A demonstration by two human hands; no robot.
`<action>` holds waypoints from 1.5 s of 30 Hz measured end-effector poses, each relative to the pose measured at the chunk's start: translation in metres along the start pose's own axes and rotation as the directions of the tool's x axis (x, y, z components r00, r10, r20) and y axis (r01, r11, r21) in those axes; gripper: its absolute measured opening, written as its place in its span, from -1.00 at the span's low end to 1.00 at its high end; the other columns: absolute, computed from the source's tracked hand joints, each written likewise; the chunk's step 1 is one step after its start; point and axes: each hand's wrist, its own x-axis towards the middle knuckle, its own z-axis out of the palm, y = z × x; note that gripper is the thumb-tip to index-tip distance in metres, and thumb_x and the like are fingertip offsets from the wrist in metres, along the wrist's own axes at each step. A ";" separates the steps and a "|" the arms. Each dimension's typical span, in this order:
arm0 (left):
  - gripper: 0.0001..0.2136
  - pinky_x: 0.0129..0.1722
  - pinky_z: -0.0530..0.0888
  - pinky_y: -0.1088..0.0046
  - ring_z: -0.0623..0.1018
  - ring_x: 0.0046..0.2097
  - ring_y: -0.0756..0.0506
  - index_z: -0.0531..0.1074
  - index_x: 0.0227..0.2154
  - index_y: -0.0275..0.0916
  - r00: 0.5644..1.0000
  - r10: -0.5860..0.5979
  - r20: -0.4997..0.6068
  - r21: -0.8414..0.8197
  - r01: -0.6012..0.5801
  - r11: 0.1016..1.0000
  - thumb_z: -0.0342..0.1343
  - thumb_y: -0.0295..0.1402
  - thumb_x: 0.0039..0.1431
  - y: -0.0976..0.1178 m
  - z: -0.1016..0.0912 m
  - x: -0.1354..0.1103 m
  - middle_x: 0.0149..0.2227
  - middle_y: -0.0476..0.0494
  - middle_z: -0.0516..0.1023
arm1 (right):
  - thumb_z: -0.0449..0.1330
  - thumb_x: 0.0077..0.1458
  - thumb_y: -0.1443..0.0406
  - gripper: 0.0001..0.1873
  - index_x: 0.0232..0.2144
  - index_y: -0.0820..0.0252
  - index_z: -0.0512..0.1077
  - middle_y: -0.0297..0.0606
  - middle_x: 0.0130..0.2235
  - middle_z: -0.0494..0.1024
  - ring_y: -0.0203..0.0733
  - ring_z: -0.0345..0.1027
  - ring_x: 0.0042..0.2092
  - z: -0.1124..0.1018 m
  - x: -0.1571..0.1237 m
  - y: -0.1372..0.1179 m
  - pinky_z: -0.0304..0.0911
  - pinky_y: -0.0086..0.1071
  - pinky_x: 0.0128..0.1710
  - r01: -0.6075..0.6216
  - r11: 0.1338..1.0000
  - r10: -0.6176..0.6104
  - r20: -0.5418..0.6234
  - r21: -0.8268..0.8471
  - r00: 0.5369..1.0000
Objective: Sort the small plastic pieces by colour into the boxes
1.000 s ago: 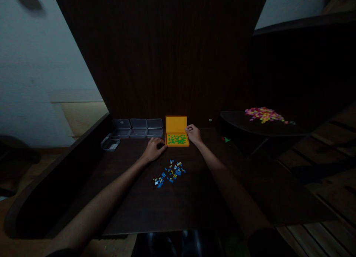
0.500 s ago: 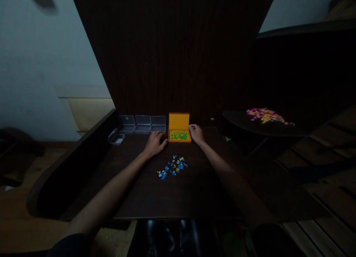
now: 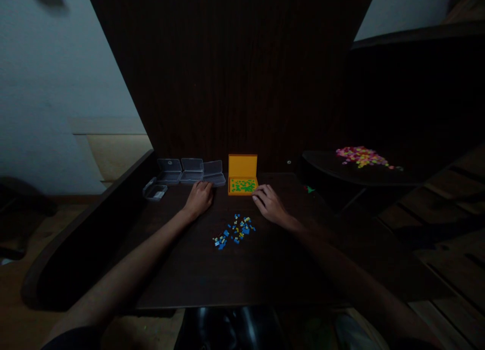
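By the right hand (image 3: 270, 203), rectangular orange box (image 3: 243, 165) of small green bits (image 3: 244, 186).

Pink, red and yellow pieces (image 3: 361, 157) lie heaped on a dark curved shelf (image 3: 324, 166) at the right of my remote view, a small green item (image 3: 310, 189) near its left end. At left, a tan panel (image 3: 119, 155) shows against the pale wall (image 3: 56, 77); slatted wooden boards (image 3: 435, 319) line the lower right.

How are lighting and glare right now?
Head view: dim, dark brown wooden tabletop deep in shadow; head view: pale glare on the glossy black surface below its near edge; head view: open yellow rectangular box stands out clearly.
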 end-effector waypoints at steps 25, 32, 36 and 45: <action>-0.49 0.15 0.31 0.04 0.21 0.21 -0.33 0.38 -0.05 -0.17 0.951 -0.117 -0.287 -0.170 0.070 0.983 0.25 -0.01 -0.02 -0.002 -0.033 -0.031 0.19 -0.26 0.12 | -0.03 0.30 0.21 -0.59 0.13 0.10 0.38 -0.09 0.02 0.43 -0.06 0.24 0.00 0.003 0.000 -0.035 0.26 -0.09 0.03 0.192 0.969 -0.233 0.332 0.153 0.914; -0.45 0.20 0.23 -0.06 0.14 0.28 -0.39 0.41 -0.06 -0.16 0.960 -0.117 -0.253 -0.226 0.059 0.972 0.28 0.03 -0.07 0.002 -0.028 -0.030 0.32 -0.25 -0.07 | -0.02 0.31 0.17 -0.58 0.13 0.06 0.39 -0.14 0.13 0.41 -0.04 0.19 0.06 0.000 -0.002 -0.037 0.20 -0.03 0.07 0.251 0.956 -0.293 0.418 0.153 0.860; -0.37 0.18 0.26 -0.09 0.15 0.28 -0.43 0.37 -0.01 -0.19 0.965 -0.179 -0.192 -0.282 0.121 0.952 0.30 0.04 -0.11 -0.003 -0.024 -0.031 0.36 -0.28 -0.18 | 0.00 0.30 0.17 -0.61 0.07 0.10 0.45 -0.13 0.10 0.45 -0.05 0.21 0.04 0.000 -0.003 -0.037 0.22 -0.04 0.05 0.246 0.955 -0.292 0.393 0.164 0.872; -0.41 0.23 0.26 0.00 0.17 0.31 -0.38 0.32 0.07 -0.19 0.976 -0.217 0.013 -0.310 0.210 0.927 0.23 -0.03 0.01 -0.016 -0.016 -0.030 0.34 -0.31 -0.07 | 0.01 0.29 0.19 -0.61 0.08 0.13 0.43 -0.13 0.05 0.50 -0.07 0.26 -0.02 -0.001 -0.003 -0.039 0.27 -0.07 0.00 0.224 0.958 -0.276 0.345 0.181 0.897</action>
